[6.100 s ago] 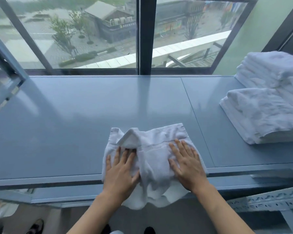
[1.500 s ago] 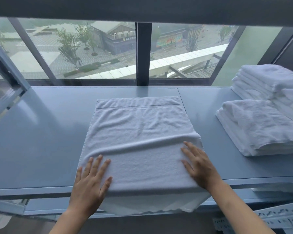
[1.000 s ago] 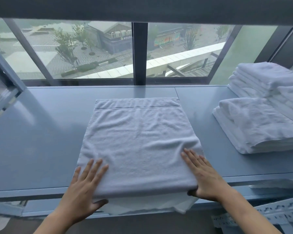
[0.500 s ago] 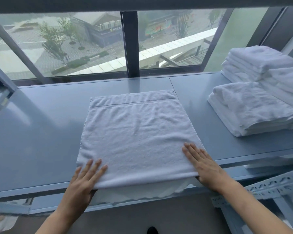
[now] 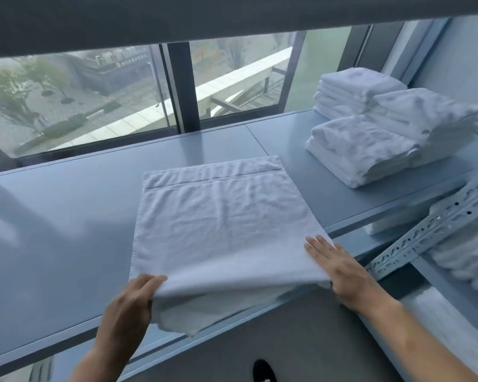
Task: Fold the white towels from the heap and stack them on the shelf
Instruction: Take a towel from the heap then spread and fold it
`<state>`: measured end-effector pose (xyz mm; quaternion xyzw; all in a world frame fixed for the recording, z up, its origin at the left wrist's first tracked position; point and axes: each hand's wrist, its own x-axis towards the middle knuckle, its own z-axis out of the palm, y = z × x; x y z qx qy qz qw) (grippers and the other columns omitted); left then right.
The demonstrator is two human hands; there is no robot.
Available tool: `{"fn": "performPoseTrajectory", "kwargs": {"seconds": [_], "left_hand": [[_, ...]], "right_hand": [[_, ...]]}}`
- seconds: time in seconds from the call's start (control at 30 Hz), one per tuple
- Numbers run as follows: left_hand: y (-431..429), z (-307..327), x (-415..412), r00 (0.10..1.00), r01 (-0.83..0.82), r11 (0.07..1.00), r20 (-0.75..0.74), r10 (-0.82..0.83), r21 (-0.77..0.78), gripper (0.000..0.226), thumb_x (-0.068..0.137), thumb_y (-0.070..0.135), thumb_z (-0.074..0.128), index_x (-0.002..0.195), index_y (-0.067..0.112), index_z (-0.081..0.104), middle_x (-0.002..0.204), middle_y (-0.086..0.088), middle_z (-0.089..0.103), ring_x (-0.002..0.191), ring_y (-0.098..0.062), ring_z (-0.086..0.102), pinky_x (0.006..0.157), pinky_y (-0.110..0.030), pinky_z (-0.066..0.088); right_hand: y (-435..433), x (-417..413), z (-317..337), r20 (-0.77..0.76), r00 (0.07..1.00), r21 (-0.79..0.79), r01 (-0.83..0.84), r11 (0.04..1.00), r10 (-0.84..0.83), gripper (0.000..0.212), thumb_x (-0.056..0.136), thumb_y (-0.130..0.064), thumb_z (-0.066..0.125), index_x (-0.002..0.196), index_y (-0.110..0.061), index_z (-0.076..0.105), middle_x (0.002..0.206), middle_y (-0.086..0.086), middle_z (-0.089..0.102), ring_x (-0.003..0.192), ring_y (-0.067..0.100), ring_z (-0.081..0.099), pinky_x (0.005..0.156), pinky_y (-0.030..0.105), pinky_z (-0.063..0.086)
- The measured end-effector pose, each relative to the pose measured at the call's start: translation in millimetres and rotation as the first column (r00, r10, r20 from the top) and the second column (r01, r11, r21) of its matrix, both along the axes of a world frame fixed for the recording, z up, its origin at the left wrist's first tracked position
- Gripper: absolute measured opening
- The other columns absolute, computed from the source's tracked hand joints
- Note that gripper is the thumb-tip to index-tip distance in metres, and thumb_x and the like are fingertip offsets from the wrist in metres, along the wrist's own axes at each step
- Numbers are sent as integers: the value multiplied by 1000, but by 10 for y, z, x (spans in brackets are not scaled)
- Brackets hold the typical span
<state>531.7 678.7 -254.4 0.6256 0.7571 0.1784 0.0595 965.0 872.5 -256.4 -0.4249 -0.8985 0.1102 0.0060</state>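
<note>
White terry cloth is lying flat on the grey-blue metal shelf (image 5: 66, 230): it is the white rectangular towel (image 5: 221, 216), already doubled, with its lower layer hanging a little over the shelf's front edge. The left hand (image 5: 127, 307) is gripping the towel's near left corner, with fingers curled over the top and the edge lifted off the layer below. The right hand (image 5: 340, 271) is resting on the towel's near right corner with straight fingers. Its thumb is hidden under the edge, so I cannot tell whether it is pinching. To the right of the towel and well apart from it, stacks of folded white towels (image 5: 364, 150) are standing on the same shelf.

In my judgement the person is beginning the next fold, bringing the near edge toward the far hem. To do this well, both hands should be lifting together at the same height and holding the edge tight between them, so that the cloth is not sagging in the middle. The near corners should be landing exactly on the far corners, and the loose lower layer should be coming along with the top one. Smoothing from the centre outward should then be making the fold flat enough for stacking.
</note>
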Motion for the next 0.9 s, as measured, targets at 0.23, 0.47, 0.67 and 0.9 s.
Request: {"fn": "performPoseTrajectory", "kwargs": {"seconds": [0.23, 0.47, 0.67, 0.9], "left_hand": [[-317, 343, -357, 992, 70, 997, 106, -69, -9, 63, 55, -7, 93, 104, 27, 73, 100, 16, 71, 74, -23, 68, 59, -31, 51], [-560, 533, -438, 988, 83, 975, 110, -107, 205, 61, 52, -28, 76, 101, 9, 77, 97, -3, 76, 74, -31, 71, 65, -34, 49], [-717, 556, -327, 994, 68, 961, 60, -88, 269, 64, 58, -34, 60, 106, 7, 74, 101, -8, 73, 84, -36, 67, 69, -36, 51], [-1119, 595, 224, 1000, 3, 945, -20, 3, 326, 49, 75, -16, 41, 106, 7, 71, 101, -7, 70, 91, -36, 65, 74, -42, 54]], "right_hand": [[-717, -185, 243, -110, 983, 58, 153, 986, -146, 98, 73, 26, 28, 160, -18, 26, 167, -2, 23, 157, 13, 13, 128, 29, 9], [-1038, -280, 615, -91, 983, 200, 177, 964, -162, 94, 72, 29, 31, 156, -12, 39, 163, 3, 35, 154, 20, 28, 125, 29, 13], [-1119, -145, 788, -111, 985, 229, 152, 962, -130, 93, 72, 29, 40, 154, -15, 45, 160, 1, 41, 151, 20, 35, 123, 33, 24], [-1218, 270, 793, -206, 978, 227, 89, 970, -42, 94, 68, 31, 50, 149, -18, 52, 156, -3, 47, 147, 16, 41, 121, 33, 30]]}}
